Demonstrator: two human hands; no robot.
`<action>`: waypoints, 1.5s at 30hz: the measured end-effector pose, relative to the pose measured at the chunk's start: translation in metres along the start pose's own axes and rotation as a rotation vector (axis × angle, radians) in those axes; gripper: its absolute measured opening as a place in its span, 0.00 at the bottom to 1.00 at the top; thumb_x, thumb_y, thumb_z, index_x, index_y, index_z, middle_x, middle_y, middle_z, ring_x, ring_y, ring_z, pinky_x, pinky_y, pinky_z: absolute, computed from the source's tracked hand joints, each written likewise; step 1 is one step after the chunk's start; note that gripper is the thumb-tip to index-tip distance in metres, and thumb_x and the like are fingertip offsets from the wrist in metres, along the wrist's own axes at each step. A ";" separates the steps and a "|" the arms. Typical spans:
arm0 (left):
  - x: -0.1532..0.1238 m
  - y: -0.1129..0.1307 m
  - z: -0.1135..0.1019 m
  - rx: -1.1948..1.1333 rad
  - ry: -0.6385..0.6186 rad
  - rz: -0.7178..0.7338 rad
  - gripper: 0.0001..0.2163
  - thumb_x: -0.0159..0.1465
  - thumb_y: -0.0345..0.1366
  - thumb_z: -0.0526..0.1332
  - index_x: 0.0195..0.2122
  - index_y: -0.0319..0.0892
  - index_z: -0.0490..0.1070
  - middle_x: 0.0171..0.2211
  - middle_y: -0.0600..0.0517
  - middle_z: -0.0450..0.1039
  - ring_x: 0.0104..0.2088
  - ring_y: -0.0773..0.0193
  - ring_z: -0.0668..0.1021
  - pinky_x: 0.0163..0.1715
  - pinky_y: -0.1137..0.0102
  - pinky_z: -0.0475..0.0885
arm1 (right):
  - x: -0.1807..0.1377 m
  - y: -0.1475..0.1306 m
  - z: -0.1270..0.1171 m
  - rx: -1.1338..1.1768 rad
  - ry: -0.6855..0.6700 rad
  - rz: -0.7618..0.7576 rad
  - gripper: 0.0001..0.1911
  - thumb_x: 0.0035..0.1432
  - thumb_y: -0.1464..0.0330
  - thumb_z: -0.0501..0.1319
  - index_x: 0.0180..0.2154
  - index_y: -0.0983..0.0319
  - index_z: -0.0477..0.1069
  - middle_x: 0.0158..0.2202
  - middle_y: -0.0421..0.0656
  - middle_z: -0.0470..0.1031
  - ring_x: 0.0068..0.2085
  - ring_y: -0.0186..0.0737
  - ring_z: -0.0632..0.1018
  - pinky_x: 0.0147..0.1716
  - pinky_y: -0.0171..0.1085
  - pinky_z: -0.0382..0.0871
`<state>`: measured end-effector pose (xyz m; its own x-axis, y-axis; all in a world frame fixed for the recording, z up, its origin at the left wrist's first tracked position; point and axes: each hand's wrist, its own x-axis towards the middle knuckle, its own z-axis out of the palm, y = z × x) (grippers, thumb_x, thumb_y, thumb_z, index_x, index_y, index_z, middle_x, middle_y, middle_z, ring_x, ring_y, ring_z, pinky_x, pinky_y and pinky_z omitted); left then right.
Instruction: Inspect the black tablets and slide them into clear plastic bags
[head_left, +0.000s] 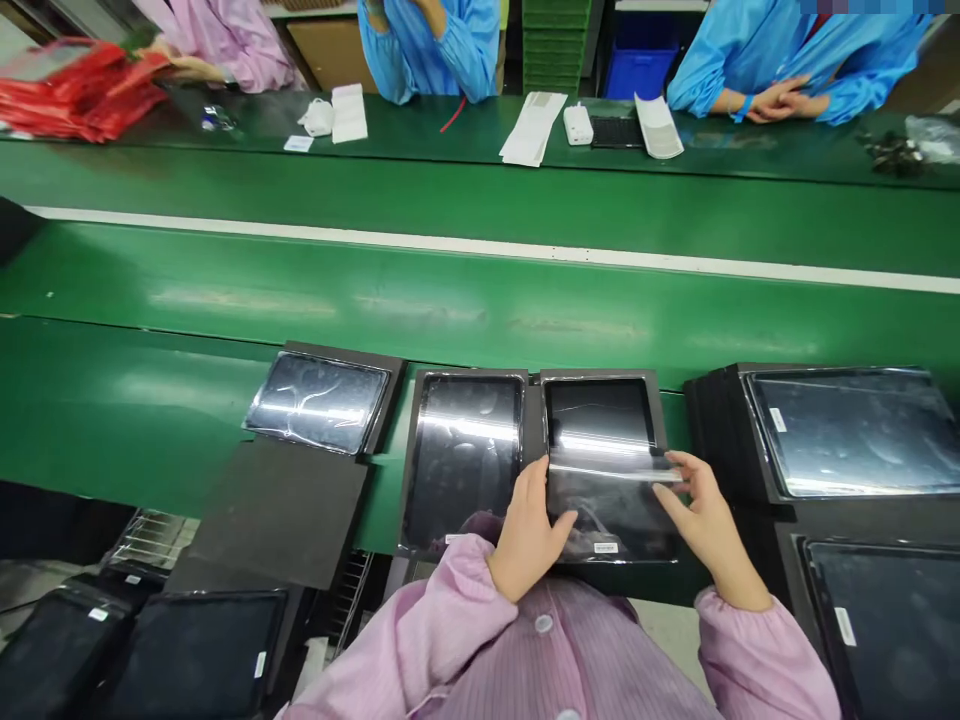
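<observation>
In front of me a dark tablet with a white label lies on a black foam tray. A clear plastic film covers its lower part, with its upper edge raised a little. My right hand has the film's right edge between thumb and fingers. At the film's left edge, my left hand rests with fingers stretched and thumb apart. Beside it on the left lies another tablet in clear wrap on its own foam tray.
A wrapped tablet lies tilted on foam at left, above a bare foam sheet. More tablets sit lower left, and stacked trays with tablets stand at right. Across the green conveyor, co-workers in pink and blue sleeves sit near red bags.
</observation>
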<state>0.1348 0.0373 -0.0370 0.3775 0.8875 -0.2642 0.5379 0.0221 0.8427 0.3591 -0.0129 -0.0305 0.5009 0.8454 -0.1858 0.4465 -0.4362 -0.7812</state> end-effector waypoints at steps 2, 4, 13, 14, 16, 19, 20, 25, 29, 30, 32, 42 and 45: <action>0.009 0.004 0.001 -0.047 0.037 -0.051 0.29 0.54 0.32 0.59 0.57 0.41 0.53 0.53 0.40 0.64 0.50 0.52 0.72 0.50 0.56 0.68 | 0.006 -0.008 0.010 -0.123 0.037 0.064 0.28 0.43 0.54 0.60 0.45 0.62 0.65 0.40 0.50 0.72 0.34 0.45 0.74 0.36 0.45 0.70; 0.017 0.007 0.001 -0.065 0.061 -0.064 0.30 0.53 0.32 0.60 0.57 0.42 0.54 0.51 0.42 0.66 0.50 0.52 0.72 0.50 0.55 0.67 | 0.013 -0.018 0.015 -0.226 0.064 0.100 0.29 0.41 0.54 0.62 0.44 0.63 0.67 0.38 0.52 0.73 0.37 0.50 0.74 0.37 0.46 0.68; 0.027 0.024 -0.021 -0.290 0.010 -0.178 0.25 0.46 0.33 0.66 0.48 0.41 0.68 0.42 0.45 0.75 0.41 0.55 0.77 0.44 0.61 0.71 | 0.012 -0.063 -0.003 0.317 -0.122 0.192 0.20 0.36 0.53 0.64 0.31 0.60 0.72 0.28 0.42 0.77 0.36 0.49 0.77 0.34 0.41 0.70; 0.026 0.023 -0.028 -0.317 0.034 -0.166 0.22 0.46 0.32 0.66 0.45 0.41 0.70 0.40 0.46 0.76 0.39 0.56 0.78 0.43 0.62 0.72 | 0.008 -0.069 -0.003 0.402 -0.128 0.216 0.20 0.34 0.55 0.65 0.30 0.60 0.71 0.28 0.42 0.78 0.36 0.49 0.77 0.33 0.41 0.70; 0.021 0.014 -0.048 -0.367 0.121 -0.146 0.16 0.48 0.32 0.64 0.41 0.42 0.72 0.40 0.48 0.76 0.42 0.58 0.77 0.45 0.63 0.71 | 0.003 -0.081 0.004 0.508 -0.108 0.259 0.19 0.32 0.57 0.67 0.29 0.59 0.70 0.28 0.41 0.78 0.35 0.49 0.78 0.32 0.41 0.71; 0.013 -0.010 -0.084 -0.420 0.315 -0.155 0.12 0.53 0.31 0.60 0.40 0.42 0.72 0.45 0.46 0.74 0.48 0.57 0.74 0.52 0.61 0.66 | -0.002 -0.100 0.032 0.575 -0.128 0.268 0.19 0.34 0.57 0.66 0.30 0.58 0.67 0.28 0.42 0.78 0.33 0.49 0.78 0.30 0.42 0.72; 0.011 -0.020 -0.094 -0.438 0.375 -0.169 0.12 0.54 0.32 0.59 0.41 0.42 0.71 0.47 0.45 0.73 0.50 0.57 0.73 0.53 0.59 0.64 | -0.003 -0.105 0.046 0.571 -0.148 0.245 0.19 0.36 0.56 0.65 0.31 0.58 0.66 0.28 0.43 0.78 0.32 0.49 0.79 0.30 0.43 0.72; 0.014 -0.061 -0.120 -0.564 0.498 -0.224 0.14 0.55 0.32 0.59 0.44 0.41 0.69 0.50 0.43 0.71 0.55 0.55 0.69 0.56 0.58 0.60 | 0.000 -0.121 0.114 0.434 -0.164 0.116 0.18 0.37 0.54 0.60 0.29 0.57 0.64 0.27 0.42 0.76 0.33 0.48 0.78 0.32 0.44 0.72; 0.016 -0.073 -0.119 -0.662 0.484 -0.210 0.16 0.52 0.28 0.60 0.44 0.41 0.69 0.52 0.42 0.70 0.55 0.54 0.71 0.56 0.58 0.61 | 0.007 -0.124 0.134 0.290 -0.144 0.108 0.15 0.29 0.62 0.68 0.21 0.57 0.65 0.21 0.39 0.71 0.33 0.48 0.76 0.32 0.42 0.70; 0.015 -0.075 -0.119 -0.682 0.480 -0.205 0.16 0.52 0.27 0.59 0.44 0.42 0.69 0.53 0.42 0.70 0.56 0.55 0.70 0.57 0.58 0.61 | 0.009 -0.124 0.135 0.272 -0.139 0.117 0.15 0.28 0.63 0.69 0.21 0.56 0.64 0.21 0.39 0.70 0.32 0.47 0.76 0.30 0.42 0.69; 0.013 -0.076 -0.118 -0.714 0.474 -0.199 0.17 0.52 0.26 0.59 0.44 0.42 0.69 0.54 0.43 0.69 0.56 0.55 0.69 0.57 0.58 0.61 | 0.013 -0.127 0.137 0.268 -0.145 0.149 0.16 0.30 0.61 0.69 0.22 0.56 0.63 0.20 0.38 0.69 0.28 0.45 0.75 0.26 0.41 0.68; 0.018 -0.057 -0.135 -0.722 0.501 -0.159 0.18 0.51 0.38 0.63 0.43 0.40 0.68 0.48 0.40 0.72 0.49 0.54 0.75 0.49 0.59 0.68 | -0.019 -0.153 0.138 0.664 -0.364 0.147 0.23 0.35 0.54 0.67 0.32 0.61 0.69 0.27 0.43 0.77 0.30 0.44 0.78 0.32 0.41 0.72; 0.016 -0.039 -0.142 -0.723 0.461 -0.065 0.18 0.48 0.46 0.65 0.35 0.39 0.72 0.34 0.44 0.77 0.35 0.57 0.78 0.37 0.63 0.72 | -0.032 -0.146 0.120 0.769 -0.381 0.069 0.24 0.35 0.54 0.69 0.33 0.60 0.71 0.31 0.42 0.78 0.32 0.43 0.77 0.35 0.41 0.71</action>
<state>0.0134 0.1162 -0.0076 -0.0653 0.9692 -0.2374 -0.1236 0.2282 0.9657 0.1888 0.0609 0.0183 0.1642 0.9306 -0.3272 -0.2706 -0.2765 -0.9221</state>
